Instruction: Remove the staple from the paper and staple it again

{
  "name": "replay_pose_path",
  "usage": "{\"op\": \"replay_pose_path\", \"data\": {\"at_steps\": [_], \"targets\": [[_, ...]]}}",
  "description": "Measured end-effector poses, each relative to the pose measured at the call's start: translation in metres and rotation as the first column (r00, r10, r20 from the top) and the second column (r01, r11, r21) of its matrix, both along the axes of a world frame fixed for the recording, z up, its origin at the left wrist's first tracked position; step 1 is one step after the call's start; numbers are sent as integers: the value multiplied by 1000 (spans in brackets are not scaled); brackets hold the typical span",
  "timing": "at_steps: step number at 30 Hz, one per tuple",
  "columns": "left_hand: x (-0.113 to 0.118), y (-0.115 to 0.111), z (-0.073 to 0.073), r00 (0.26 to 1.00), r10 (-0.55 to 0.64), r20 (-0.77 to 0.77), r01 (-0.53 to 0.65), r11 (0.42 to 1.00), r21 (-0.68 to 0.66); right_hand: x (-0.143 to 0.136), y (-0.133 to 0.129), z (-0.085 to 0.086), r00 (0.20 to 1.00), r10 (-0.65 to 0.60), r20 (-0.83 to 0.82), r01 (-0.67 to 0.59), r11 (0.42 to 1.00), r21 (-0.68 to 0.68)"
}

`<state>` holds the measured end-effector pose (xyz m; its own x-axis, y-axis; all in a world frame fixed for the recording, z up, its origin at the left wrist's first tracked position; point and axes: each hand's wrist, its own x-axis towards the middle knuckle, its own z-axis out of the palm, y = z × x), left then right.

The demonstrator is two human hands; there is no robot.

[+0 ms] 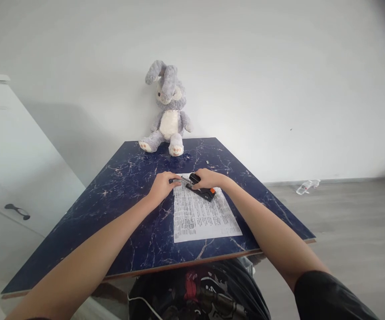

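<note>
A black stapler with an orange part [206, 193] lies over the upper part of a printed sheet of paper [207, 218] on the blue marbled table. Its top is lifted away from its base, and a metal strip sticks out toward the left. My left hand [163, 187] pinches the end of this metal and black piece between thumb and fingers. From the right, my right hand [207, 178] grips the raised black top of the stapler. The fingers partly cover where the two parts meet.
A grey plush rabbit [170, 115] sits at the table's back edge against the wall. A small metallic piece [207, 162] lies behind my right hand. On the left stands a white cabinet [15, 164]. A clear plastic bottle [305, 187] lies on the floor at right.
</note>
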<state>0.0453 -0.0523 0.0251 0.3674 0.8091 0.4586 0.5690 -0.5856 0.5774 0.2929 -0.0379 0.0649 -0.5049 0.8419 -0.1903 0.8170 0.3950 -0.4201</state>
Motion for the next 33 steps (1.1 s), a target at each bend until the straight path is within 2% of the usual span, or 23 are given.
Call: {"op": "replay_pose_path", "data": {"at_steps": [3, 6, 11, 13, 18, 24, 33], "targets": [[-1, 0, 0, 998, 55, 1, -55, 998, -19, -4, -2, 2, 1000, -27, -4, 27, 999, 46], [-2, -2, 2, 997, 74, 3, -74, 997, -26, -1, -4, 7, 999, 21, -43, -17, 997, 72], [0, -4, 3, 999, -6, 53, 4, 999, 33, -2, -10, 12, 991, 123, -46, -122, 992, 39], [1, -2, 2, 996, -62, 64, 63, 998, -10, -5, -12, 12, 985, 169, -37, -167, 985, 47], [3, 1, -3, 979, -177, 102, 197, 947, -253, -9, -12, 10, 983, 178, -51, -177, 984, 30], [4, 3, -10, 984, -151, 93, 170, 954, -249, -7, -11, 8, 982, 176, -64, -176, 984, 6], [3, 7, -14, 984, -148, 103, 172, 946, -276, -6, -8, 4, 979, 199, -53, -196, 979, 49]]}}
